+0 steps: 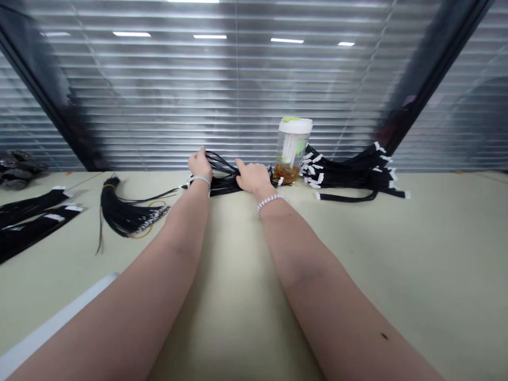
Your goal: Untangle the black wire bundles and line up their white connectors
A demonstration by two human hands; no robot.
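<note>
Both my arms reach to the far side of the table, where a bunch of thin black cables (224, 185) lies below the blinds. My left hand (199, 165) is closed around the left end of some strands and lifts them slightly off the table. Over the right part of the same bunch rests my right hand (253, 177), its thumb pointing left and its other fingers curled down on the cables. Those fingertips are partly hidden. Just right of that hand stands a clear bottle (291, 151) with a white lid and amber liquid inside.
A pile of black cables with white connectors (349, 172) lies right of the bottle. To the left are a tied black cable bundle (117, 209), a yellow rubber band (150, 228) and flat black cable bundles (35, 217). Blinds (159, 95) back the table (397, 264).
</note>
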